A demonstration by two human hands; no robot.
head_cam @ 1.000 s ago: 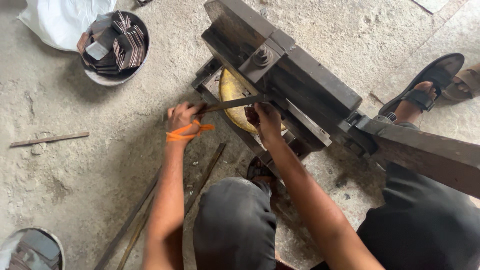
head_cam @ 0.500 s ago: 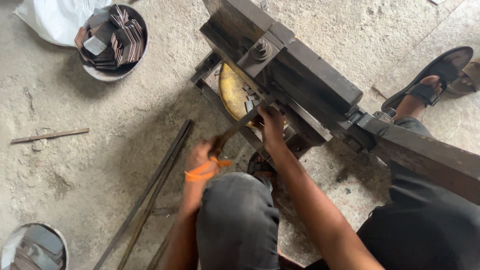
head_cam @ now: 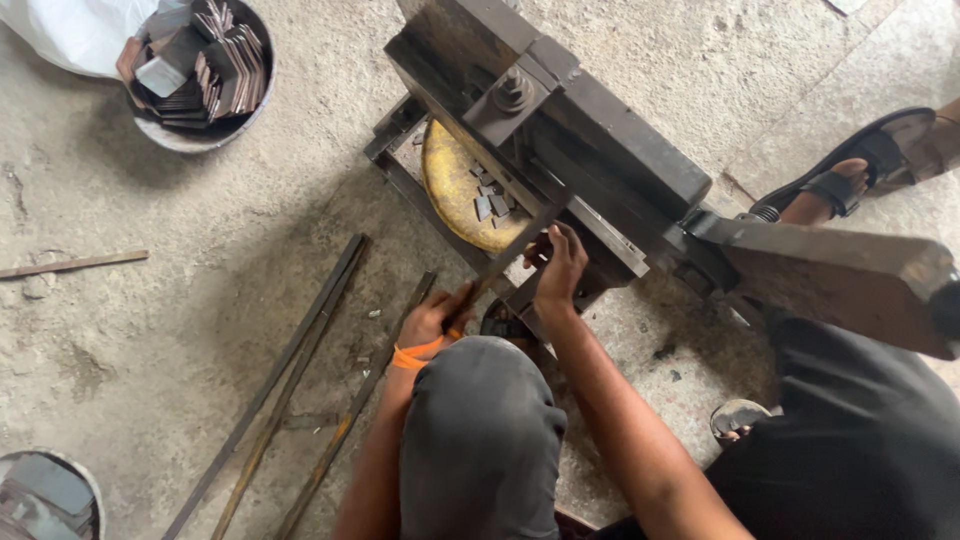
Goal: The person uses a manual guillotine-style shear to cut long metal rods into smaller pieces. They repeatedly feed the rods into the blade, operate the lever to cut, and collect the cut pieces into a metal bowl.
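A flat metal strip (head_cam: 505,262) runs slantwise from my left hand up into the jaws of a heavy dark metal shear (head_cam: 560,130). My left hand (head_cam: 432,318), with an orange band at the wrist, grips the strip's near end just above my dark-clad knee. My right hand (head_cam: 558,268) pinches the strip close to the blade. Under the shear sits a yellow pan (head_cam: 455,195) holding several small cut metal pieces.
Long metal strips (head_cam: 290,370) lie on the concrete floor at left. A bowl of cut plates (head_cam: 205,75) stands at the top left, another bowl (head_cam: 40,495) at the bottom left. The shear's long lever (head_cam: 840,275) reaches right, past a sandalled foot (head_cam: 850,175).
My left hand has drawn back from beside the blade toward my knee, sliding down the strip. The strip now slants instead of lying level. My right hand stays near the blade.
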